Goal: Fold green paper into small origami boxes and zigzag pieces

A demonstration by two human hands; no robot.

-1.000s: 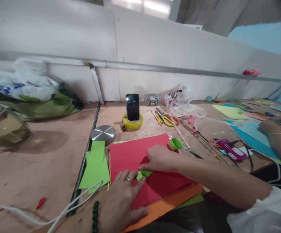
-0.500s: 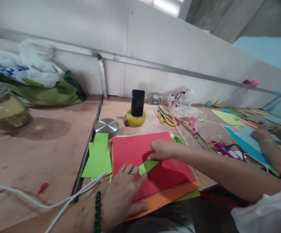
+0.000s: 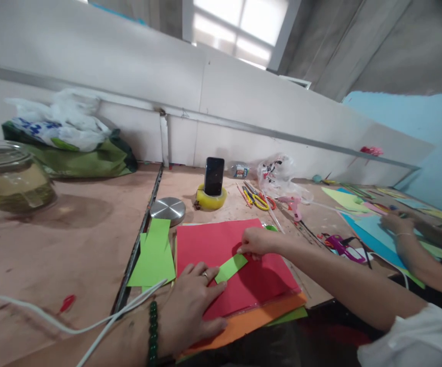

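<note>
A small green paper piece (image 3: 231, 268) lies on a red sheet (image 3: 213, 239), which rests over orange paper (image 3: 243, 327). My left hand (image 3: 193, 300), with a ring and a green bead bracelet, lies spread on the sheets, its fingertips at the left end of the green piece. The fingers of my right hand (image 3: 258, 242) are bent together at the piece's upper right end; whether they pinch its edge is hidden. More green paper (image 3: 154, 257) lies left of the red sheet.
Behind the sheets are a phone (image 3: 213, 176) in a yellow tape roll, a metal lid (image 3: 167, 210), scissors (image 3: 259, 199) and a pink glue gun (image 3: 292, 205). A glass jar (image 3: 12, 178) stands left. White cables (image 3: 68, 329) cross my left forearm. Another person's hands (image 3: 400, 229) work at right.
The view has tilted up. My right hand has drawn back toward the upper right end of the green piece, so more of it shows. My left hand stays beside it.
</note>
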